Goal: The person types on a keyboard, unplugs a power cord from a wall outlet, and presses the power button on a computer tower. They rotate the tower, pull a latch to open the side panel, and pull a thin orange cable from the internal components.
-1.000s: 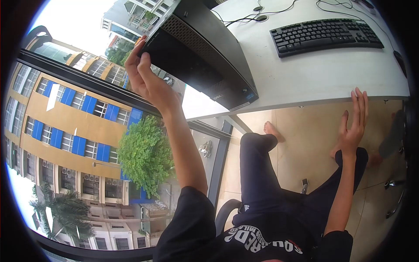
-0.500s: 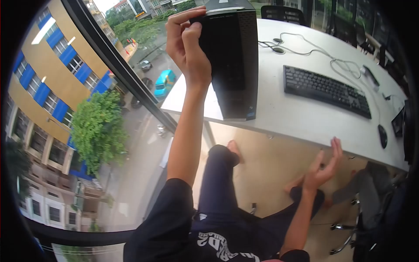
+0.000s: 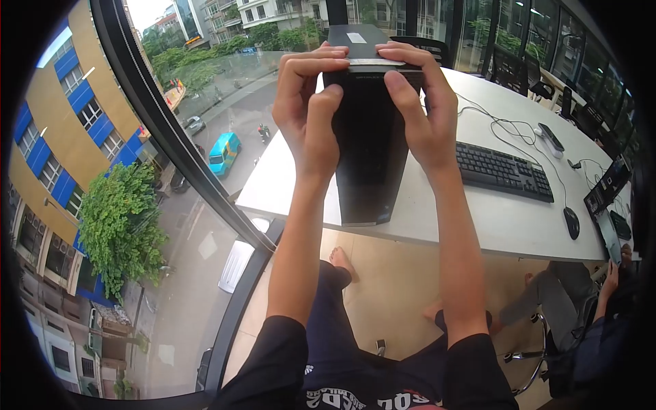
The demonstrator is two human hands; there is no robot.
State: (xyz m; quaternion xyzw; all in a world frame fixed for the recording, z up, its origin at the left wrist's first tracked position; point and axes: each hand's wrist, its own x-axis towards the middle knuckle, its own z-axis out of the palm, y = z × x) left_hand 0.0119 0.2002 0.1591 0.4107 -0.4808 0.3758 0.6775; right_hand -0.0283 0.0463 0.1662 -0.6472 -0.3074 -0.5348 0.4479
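Observation:
A black computer tower (image 3: 365,150) stands upright on the white desk (image 3: 287,181), close to its near edge. My left hand (image 3: 311,113) grips the tower's upper left corner, fingers over the top and thumb on the front. At the upper right corner my right hand (image 3: 427,109) holds it in the same way, thumb against the dark front panel. Between the two hands a light strip runs along the top front edge. The tower's back is hidden.
Right of the tower lie a black keyboard (image 3: 504,169), a mouse (image 3: 572,223) and tangled cables (image 3: 509,126). A large window (image 3: 184,130) borders the left side. At far right another person's hand (image 3: 608,280) is near a thin panel. An office chair (image 3: 529,359) stands below.
My right hand has risen from beside the desk edge to the tower's upper right corner. The left hand stays at the upper left corner. The view has shifted.

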